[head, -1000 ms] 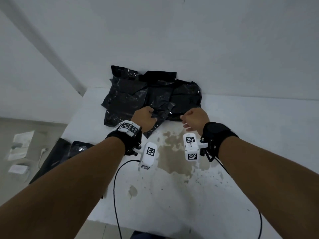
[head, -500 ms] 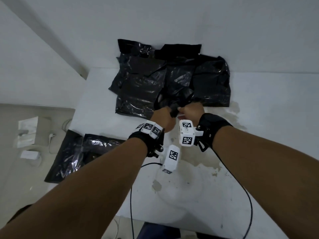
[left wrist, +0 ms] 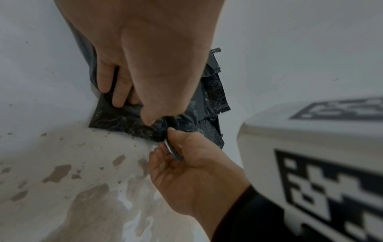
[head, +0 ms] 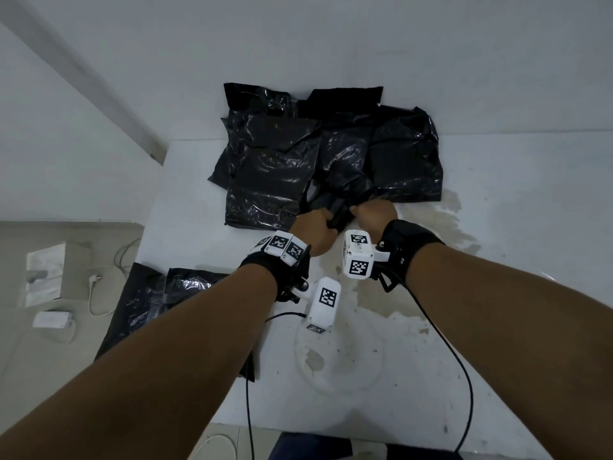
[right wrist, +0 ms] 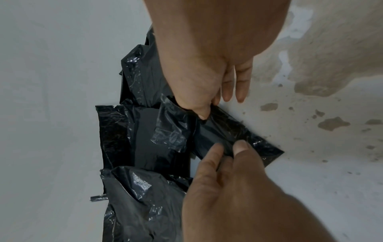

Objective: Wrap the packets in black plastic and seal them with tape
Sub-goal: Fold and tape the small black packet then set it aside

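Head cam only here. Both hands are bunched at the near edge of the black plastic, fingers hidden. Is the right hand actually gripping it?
Observer: Yes. In the left wrist view, the right hand pinches a narrow fold of the black plastic between thumb and fingers.
Operator: Left?
Observer: In the right wrist view, the left hand pinches the same sheet between thumb and forefinger.
Operator: All right-hand fingers on it?
Observer: No. Two fingers stick out straight over the stained table, off the plastic.
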A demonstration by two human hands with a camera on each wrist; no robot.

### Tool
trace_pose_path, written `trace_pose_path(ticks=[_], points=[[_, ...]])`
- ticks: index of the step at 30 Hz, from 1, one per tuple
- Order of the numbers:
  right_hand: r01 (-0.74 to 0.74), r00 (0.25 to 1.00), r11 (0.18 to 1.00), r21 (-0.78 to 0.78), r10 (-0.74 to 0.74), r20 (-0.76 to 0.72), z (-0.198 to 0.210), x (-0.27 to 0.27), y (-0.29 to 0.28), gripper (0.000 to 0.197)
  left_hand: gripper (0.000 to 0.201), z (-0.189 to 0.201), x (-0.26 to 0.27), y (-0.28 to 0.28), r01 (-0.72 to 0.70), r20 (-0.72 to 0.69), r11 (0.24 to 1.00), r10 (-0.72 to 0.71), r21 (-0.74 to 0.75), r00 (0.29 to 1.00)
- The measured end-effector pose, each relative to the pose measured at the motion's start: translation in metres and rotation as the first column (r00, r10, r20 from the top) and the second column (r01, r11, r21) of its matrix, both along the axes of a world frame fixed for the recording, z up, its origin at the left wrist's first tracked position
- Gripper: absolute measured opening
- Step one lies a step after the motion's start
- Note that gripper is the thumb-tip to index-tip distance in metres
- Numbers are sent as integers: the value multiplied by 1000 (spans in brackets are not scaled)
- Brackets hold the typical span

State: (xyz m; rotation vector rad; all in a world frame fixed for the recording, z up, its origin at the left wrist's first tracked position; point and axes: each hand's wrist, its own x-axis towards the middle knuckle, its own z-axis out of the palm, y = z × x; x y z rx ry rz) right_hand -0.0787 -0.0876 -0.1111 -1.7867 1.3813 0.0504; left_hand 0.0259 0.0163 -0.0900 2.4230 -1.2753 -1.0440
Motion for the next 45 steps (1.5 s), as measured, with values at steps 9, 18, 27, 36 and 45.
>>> trace_pose_path(ticks=[9, 18, 27, 36, 45], points=[[25, 997, 1000, 8, -26, 77, -4, -7, 3, 32, 39, 2, -5, 0, 97, -10, 995, -97, 24, 995], [260, 889, 921, 291, -346, 300, -2, -4, 2, 25, 39, 2, 0, 9, 105, -35, 994, -105, 9, 994], [264, 761, 875, 405, -447, 470, 12, -29, 12, 18, 43, 23, 9, -3, -105, -42, 977, 99, -188, 994], [276, 671, 859, 432, -494, 553, 44, -116, 27, 19, 74, 37, -51, -20, -100, -217, 947, 33, -305, 976], [236, 628, 873, 426, -472, 619, 63, -196, 19, 18, 13, 46, -130, -39, -133, -272, 871, -1, -474, 962]])
